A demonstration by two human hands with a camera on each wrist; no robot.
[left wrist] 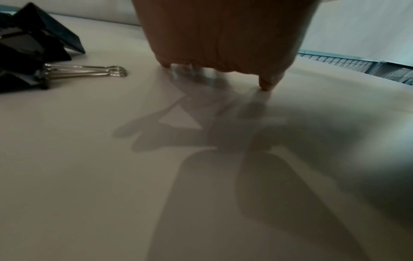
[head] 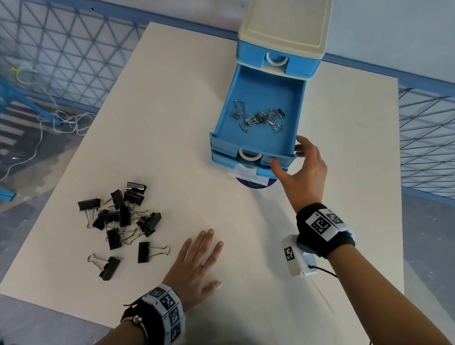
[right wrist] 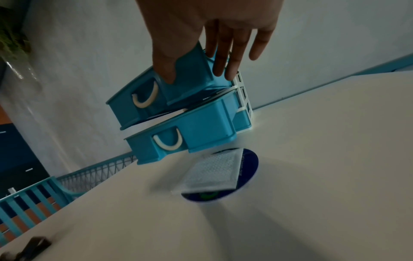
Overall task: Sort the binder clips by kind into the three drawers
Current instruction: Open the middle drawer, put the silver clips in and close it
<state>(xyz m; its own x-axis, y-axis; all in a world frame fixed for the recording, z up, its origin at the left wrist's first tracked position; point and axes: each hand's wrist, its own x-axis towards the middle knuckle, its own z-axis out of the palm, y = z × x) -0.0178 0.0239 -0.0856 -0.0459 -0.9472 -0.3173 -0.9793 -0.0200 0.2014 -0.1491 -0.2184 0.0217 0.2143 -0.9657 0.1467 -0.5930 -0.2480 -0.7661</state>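
A heap of several black binder clips (head: 122, 217) lies on the white table at the left; a few show in the left wrist view (left wrist: 33, 44). My left hand (head: 207, 256) rests flat on the table beside them, fingers straight, holding nothing (left wrist: 214, 53). The blue middle drawer (head: 227, 102) is pulled far out and holds several small silver clips (head: 259, 118). My right hand (head: 287, 157) is at its front right corner, thumb on the front face and straight fingers along the side wall (right wrist: 200, 76). The top drawer (head: 277, 59) is shut. The bottom drawer (right wrist: 201, 127) stands partly out.
A dark round disc (right wrist: 248, 162) with a clear packet (right wrist: 214, 171) on it lies on the table just in front of the bottom drawer. The cream drawer cabinet (head: 285, 16) stands at the table's far edge. Blue mesh railings (head: 66, 45) surround the table.
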